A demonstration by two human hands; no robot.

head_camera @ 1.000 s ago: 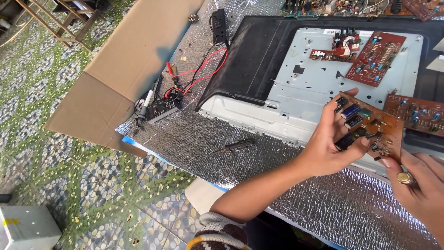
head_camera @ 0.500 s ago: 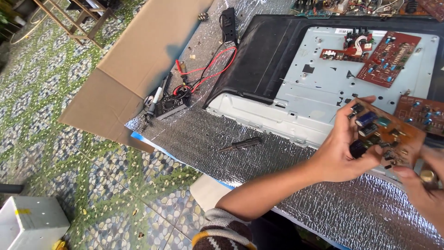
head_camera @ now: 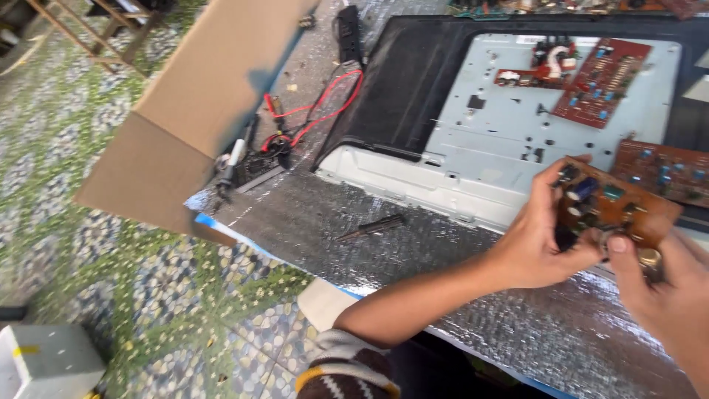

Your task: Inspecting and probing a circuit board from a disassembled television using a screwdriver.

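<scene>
Two hands (head_camera: 543, 247), brown rectangular circuit board (head_camera: 617, 210), silver mat (head_camera: 295, 214)

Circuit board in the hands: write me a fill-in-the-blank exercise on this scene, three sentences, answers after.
1. Both hands, left hand and right hand, hold a small brown ____ studded with components.
2. The red wires lie next to a flap of ____ at the left.
3. The dark screwdriver bit lies on a silvery ____ sheet.

Missing words: circuit board; cardboard; foil
</scene>
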